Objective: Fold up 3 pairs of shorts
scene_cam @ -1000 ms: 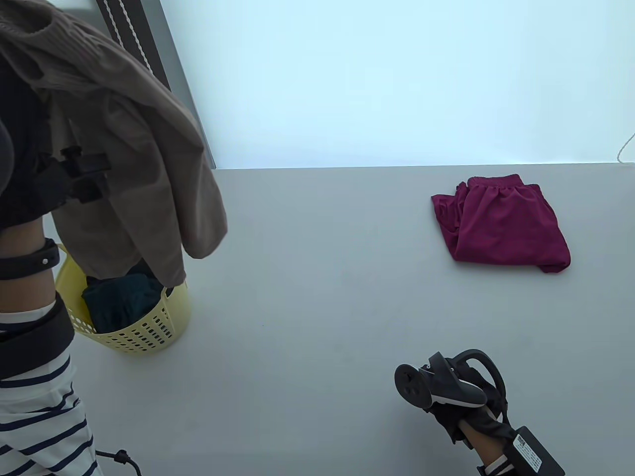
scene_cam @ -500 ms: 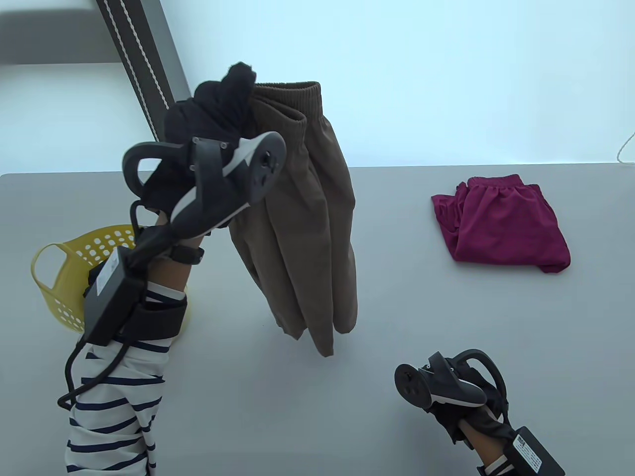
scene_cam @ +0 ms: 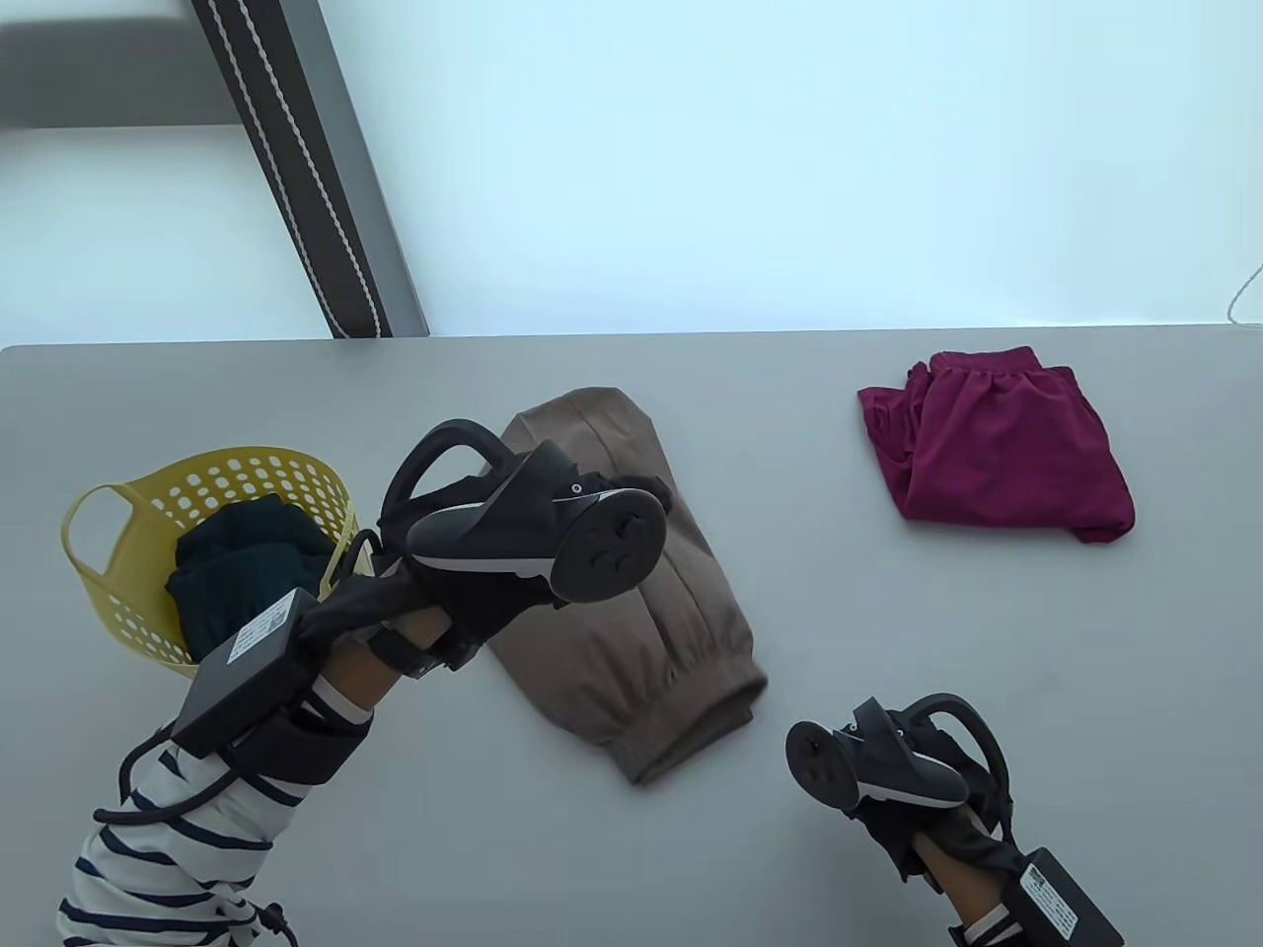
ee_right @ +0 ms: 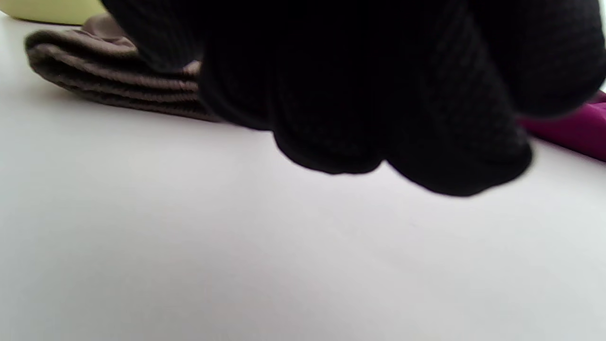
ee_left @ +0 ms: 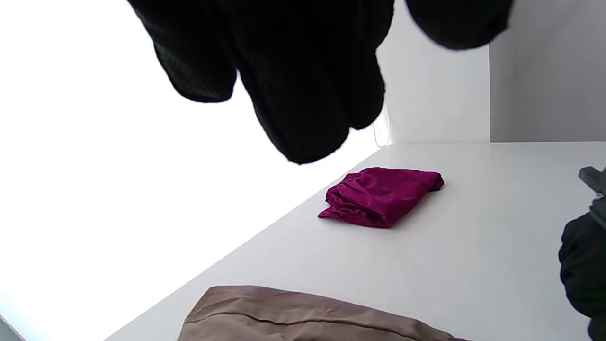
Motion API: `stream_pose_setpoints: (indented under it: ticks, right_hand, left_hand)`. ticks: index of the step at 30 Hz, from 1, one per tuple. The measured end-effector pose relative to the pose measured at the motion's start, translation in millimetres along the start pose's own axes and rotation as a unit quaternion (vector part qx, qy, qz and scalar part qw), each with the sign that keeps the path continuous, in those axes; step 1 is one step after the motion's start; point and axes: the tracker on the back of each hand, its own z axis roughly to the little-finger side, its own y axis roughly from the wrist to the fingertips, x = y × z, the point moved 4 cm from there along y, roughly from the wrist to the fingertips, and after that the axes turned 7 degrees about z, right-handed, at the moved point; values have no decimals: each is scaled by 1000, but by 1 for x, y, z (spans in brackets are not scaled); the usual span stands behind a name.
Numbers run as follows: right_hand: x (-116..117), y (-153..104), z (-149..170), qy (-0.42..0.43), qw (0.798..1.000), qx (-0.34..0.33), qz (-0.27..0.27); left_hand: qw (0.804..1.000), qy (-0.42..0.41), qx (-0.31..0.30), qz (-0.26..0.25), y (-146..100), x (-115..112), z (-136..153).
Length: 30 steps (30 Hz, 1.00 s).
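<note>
Left hand [scene_cam: 474,582] above brown cotton shorts [scene_cam: 641,631], grip unclear | right hand [scene_cam: 913,789] loosely curled, empty, on grey desk [scene_cam: 592,838]

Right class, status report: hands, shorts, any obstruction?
Left hand over brown shorts, grip unclear. Right hand idle. Magenta shorts folded; dark pair in basket. No obstruction.

Left hand [scene_cam: 493,552] raised, fingers relaxed; right hand [scene_cam: 918,789] low, curled.

Bright backlight from the far glowing wall [scene_cam: 789,148], blown-out white in the left wrist view, close gloves blurred.
</note>
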Motion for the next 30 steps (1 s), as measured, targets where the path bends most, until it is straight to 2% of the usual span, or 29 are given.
stream_pose_setpoints:
  ticks: [2, 4, 6, 7, 8, 11, 15, 17, 18, 20, 21, 24, 26, 27, 30]
  right_hand:
    - [0, 0, 1, -1, 1000, 2, 0]
    - [0, 0, 2, -3, 1000, 6, 0]
    - [-1, 0, 5, -5, 1000, 15, 4]
    - [-2, 0, 7, -6, 1000, 22, 8]
    - [-3, 0, 11, -10, 999, 35, 16]
    - [-9, -1, 24, -23, 995, 85, 54]
    - [-10, -2, 33, -15, 991, 116, 72]
    - [-9, -1, 32, -10, 992, 111, 66]
    - [-9, -1, 32, -10, 992, 110, 63]
    - [-9, -1, 31, -13, 992, 107, 63]
    - [-10, -1, 30, -13, 992, 107, 64]
    - [-11, -2, 32, -8, 992, 110, 67]
    - [-11, -3, 33, -7, 991, 112, 68]
    - [-11, -3, 34, -7, 991, 112, 69]
    - [-12, -3, 35, -5, 991, 117, 72]
  left_hand:
    - [1000, 4, -10, -6, 15, -7, -3]
    - [1000, -16, -25, 11, 35, -24, -12]
    - [997, -16, -49, 60, 64, -60, -30]
    - [995, 2, -61, 84, 82, -86, -45]
    - [993, 15, -66, 93, 90, -99, -53]
    - [984, 55, -92, 140, 127, -164, -90]
    - [967, 42, -114, 223, 163, -237, -127]
    - [962, 42, -108, 246, 175, -261, -137]
    - [962, 43, -107, 246, 178, -265, -139]
    - [982, -7, -97, 161, 182, -251, -132]
    - [992, -31, -70, 102, 182, -241, -126]
    - [999, -26, -28, 9, 174, -208, -102]
    - [997, -47, -10, -53, 158, -180, -80]
    - [996, -58, -7, -66, 151, -171, -72]
    - [990, -63, -11, -126, 105, -135, -43]
